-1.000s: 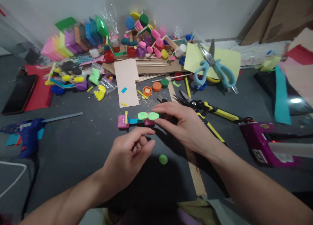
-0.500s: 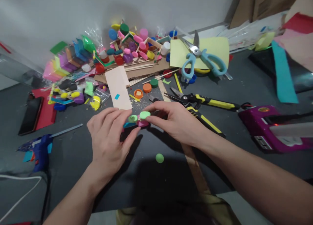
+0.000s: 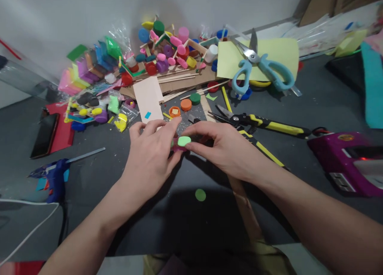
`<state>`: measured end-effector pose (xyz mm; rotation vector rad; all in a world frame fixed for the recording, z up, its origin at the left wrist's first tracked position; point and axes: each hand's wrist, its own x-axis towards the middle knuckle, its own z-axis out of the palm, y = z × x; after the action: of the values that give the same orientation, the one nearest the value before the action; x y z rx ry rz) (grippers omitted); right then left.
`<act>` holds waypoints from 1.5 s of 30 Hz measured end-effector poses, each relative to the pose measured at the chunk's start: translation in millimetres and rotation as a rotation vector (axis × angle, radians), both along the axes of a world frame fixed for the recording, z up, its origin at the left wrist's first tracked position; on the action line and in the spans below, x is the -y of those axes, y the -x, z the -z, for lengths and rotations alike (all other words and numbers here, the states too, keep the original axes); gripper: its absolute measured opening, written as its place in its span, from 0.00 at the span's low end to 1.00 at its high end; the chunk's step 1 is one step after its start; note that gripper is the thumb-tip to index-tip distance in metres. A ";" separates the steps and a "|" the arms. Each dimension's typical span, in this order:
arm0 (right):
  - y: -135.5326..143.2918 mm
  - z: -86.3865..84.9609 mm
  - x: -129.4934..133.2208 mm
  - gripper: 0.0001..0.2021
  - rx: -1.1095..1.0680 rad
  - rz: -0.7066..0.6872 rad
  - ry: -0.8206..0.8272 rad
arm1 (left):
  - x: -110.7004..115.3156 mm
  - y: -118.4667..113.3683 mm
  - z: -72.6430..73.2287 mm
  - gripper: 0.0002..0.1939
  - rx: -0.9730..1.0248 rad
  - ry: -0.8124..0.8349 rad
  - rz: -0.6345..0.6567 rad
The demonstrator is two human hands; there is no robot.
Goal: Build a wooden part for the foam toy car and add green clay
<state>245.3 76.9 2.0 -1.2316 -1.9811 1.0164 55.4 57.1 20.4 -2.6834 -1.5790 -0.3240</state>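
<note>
A small craft piece [image 3: 184, 141] with a bright green oval and a pink part beneath it sits between my two hands over the dark table. My left hand [image 3: 152, 153] is closed around its left side, and the fingers hide most of that end. From the right, my right hand [image 3: 226, 147] pinches the green oval between thumb and fingertips. Closer to me, a flat green disc [image 3: 200, 195] lies on the table. Just beyond my hands are an orange bottle cap [image 3: 186, 105] and a cream paper strip [image 3: 147, 97].
Yellow-and-black snips [image 3: 269, 125] lie right of my hands, with blue-handled scissors [image 3: 253, 57] on yellow paper behind. A blue glue gun [image 3: 55, 177] rests at left, beside a phone [image 3: 44, 136]. A purple device [image 3: 338, 159] stands at right. Colourful craft pieces [image 3: 176, 48] crowd the back.
My left hand has moved further over the craft piece, covering the second green oval and the blue part. My right hand keeps its pinch. The whole view has shifted slightly.
</note>
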 end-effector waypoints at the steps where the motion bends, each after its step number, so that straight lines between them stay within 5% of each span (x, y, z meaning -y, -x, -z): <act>1: 0.5 0.7 0.0 0.08 -0.002 -0.005 0.005 | -0.5 -0.4 0.2 0.25 0.013 0.008 -0.005; 45: 4.5 9.4 0.5 0.09 0.119 -0.104 -0.307 | -0.8 4.8 12.3 0.21 0.193 0.059 -0.036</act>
<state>240.7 76.4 -7.4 -1.0502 -2.2141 0.6658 50.6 57.9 8.1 -2.7358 -1.7095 -0.5598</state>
